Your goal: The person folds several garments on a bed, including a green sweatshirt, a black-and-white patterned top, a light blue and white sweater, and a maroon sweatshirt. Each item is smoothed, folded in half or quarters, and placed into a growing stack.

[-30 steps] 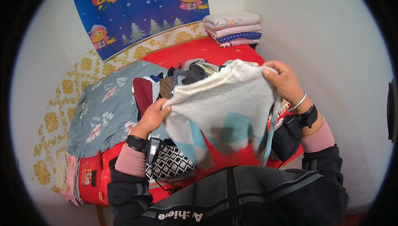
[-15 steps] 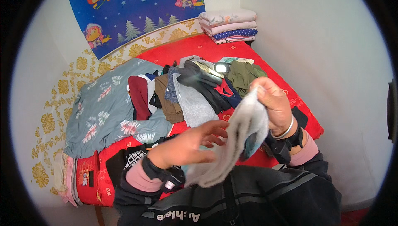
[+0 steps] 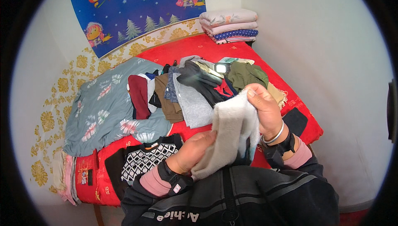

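In front of my chest I hold a fuzzy off-white cloth piece (image 3: 230,130) with a dark teal patch on its lower right side; its exact kind I cannot make out. My right hand (image 3: 265,109) pinches its top corner between thumb and fingers. Low on its left edge, my left hand (image 3: 195,150) grips it, with the fingers mostly hidden behind the cloth. Close to my left hand, a black-and-white diamond-patterned sweater (image 3: 145,157) lies on the bed.
The red bed (image 3: 290,68) bears a heap of clothes: a maroon garment (image 3: 139,95), brown trousers (image 3: 166,101), a grey garment (image 3: 192,105) and an olive one (image 3: 246,74). A grey-green floral quilt (image 3: 107,105) lies left. Folded bedding (image 3: 229,26) is stacked at the far corner.
My left hand has come down and closed on the cloth's left edge. My right hand has lowered slightly leftward, and the cloth now hangs broader between both hands.
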A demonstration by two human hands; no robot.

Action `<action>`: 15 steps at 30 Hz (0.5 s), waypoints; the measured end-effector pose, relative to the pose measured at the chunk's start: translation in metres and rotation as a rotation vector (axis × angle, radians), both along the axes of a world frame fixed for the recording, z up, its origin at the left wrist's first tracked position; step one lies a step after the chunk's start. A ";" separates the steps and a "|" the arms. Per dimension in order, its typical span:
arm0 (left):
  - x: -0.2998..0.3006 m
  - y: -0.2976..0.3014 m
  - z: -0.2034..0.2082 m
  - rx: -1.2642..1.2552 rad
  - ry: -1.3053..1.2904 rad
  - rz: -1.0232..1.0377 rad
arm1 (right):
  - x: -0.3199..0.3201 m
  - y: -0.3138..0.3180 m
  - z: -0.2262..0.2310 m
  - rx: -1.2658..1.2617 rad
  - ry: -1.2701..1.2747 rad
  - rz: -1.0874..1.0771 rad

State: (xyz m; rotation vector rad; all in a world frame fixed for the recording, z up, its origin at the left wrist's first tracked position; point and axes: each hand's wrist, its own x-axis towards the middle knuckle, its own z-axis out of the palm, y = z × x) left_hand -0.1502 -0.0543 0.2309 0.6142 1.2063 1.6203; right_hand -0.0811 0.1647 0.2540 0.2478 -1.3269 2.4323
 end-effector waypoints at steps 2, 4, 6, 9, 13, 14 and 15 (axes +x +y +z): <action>-0.002 0.003 -0.003 0.007 -0.036 0.136 | 0.000 -0.003 -0.004 0.476 -0.010 -0.395; -0.009 0.009 -0.005 0.211 -0.174 0.225 | 0.005 -0.009 -0.008 0.912 0.022 -0.601; -0.012 0.014 -0.007 0.316 -0.225 0.294 | 0.002 -0.022 -0.013 1.123 0.108 -0.471; -0.009 0.021 -0.011 0.293 -0.234 0.318 | 0.004 -0.039 -0.019 1.102 0.080 -0.322; -0.002 0.019 -0.005 0.357 -0.162 0.281 | 0.006 -0.043 -0.019 0.695 -0.077 -0.242; -0.001 0.018 -0.002 0.369 -0.168 0.281 | 0.008 -0.042 -0.018 0.615 -0.078 -0.206; 0.000 0.017 0.001 0.380 -0.175 0.281 | 0.010 -0.042 -0.018 0.534 -0.080 -0.170</action>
